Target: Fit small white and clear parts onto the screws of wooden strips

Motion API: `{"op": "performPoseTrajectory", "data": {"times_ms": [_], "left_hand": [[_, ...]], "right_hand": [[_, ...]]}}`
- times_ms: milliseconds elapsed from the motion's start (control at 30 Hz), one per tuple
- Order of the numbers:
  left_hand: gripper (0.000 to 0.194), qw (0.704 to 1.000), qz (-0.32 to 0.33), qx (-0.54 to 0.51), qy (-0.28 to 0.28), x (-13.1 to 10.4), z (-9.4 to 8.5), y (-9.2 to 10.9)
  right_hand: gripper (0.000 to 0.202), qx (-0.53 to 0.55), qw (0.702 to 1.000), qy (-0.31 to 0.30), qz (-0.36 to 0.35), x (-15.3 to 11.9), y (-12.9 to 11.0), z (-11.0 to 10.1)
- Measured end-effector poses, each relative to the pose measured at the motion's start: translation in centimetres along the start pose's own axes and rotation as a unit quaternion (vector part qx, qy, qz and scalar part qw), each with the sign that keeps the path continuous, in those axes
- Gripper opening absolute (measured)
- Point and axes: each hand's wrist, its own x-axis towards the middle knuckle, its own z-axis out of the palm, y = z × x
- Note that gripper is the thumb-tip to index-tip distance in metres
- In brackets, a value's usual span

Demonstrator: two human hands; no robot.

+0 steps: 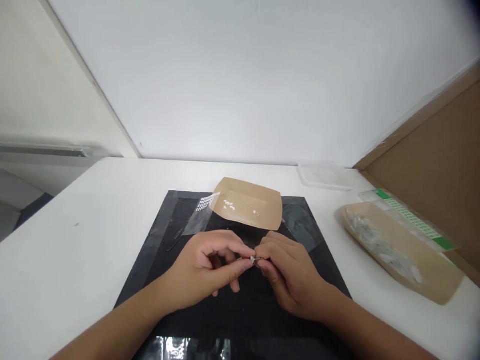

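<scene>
Part [257, 259], small, metallic-looking with a whitish end, sits just below centre of the frame; exact shape too small to tell. Your left hand [198, 265] pinches the whitish end, thumb to index, other fingers loosely bent. Your right hand [296, 275] pinches the other end, fingers curled in. Two-ended grip probably keeps it steady; the dark mat [240, 322] likely helps pale bits show up. Tray [258, 192] with white bits [229, 204] overlaps the mat's far edge, beyond your fingertips, probably for short reach. Dotted sheet [198, 220] lies at its left end. Right of frame, bin [440, 282] and brown panel [431, 135] crowd your right side; white table [75, 260] gives more elbow room frame left.
</scene>
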Motion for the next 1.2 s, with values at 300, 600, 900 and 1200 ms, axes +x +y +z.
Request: {"op": "performPoseTrajectory", "data": {"times_ms": [300, 600, 900, 1200], "left_hand": [[0.014, 1.000, 0.002, 0.026, 0.013, 0.14, -0.04, -0.42], [0.015, 0.994, 0.064, 0.079, 0.030, 0.28, -0.04, -0.48], [0.016, 0.990, 0.053, 0.107, 0.072, 0.30, 0.41, -0.41], [0.018, 0.993, 0.008, 0.063, 0.098, 0.04, 0.62, -0.58]], "right_hand": [[0.012, 0.010, 1.000, 0.011, 0.018, -0.02, 0.02, 0.26], [0.015, 0.023, 0.997, 0.008, 0.067, -0.13, -0.65, 0.37], [0.017, -0.007, 0.997, 0.026, 0.072, 0.11, -0.91, 0.52], [0.018, -0.047, 0.997, 0.037, 0.057, 0.19, -0.88, 0.64]]}}
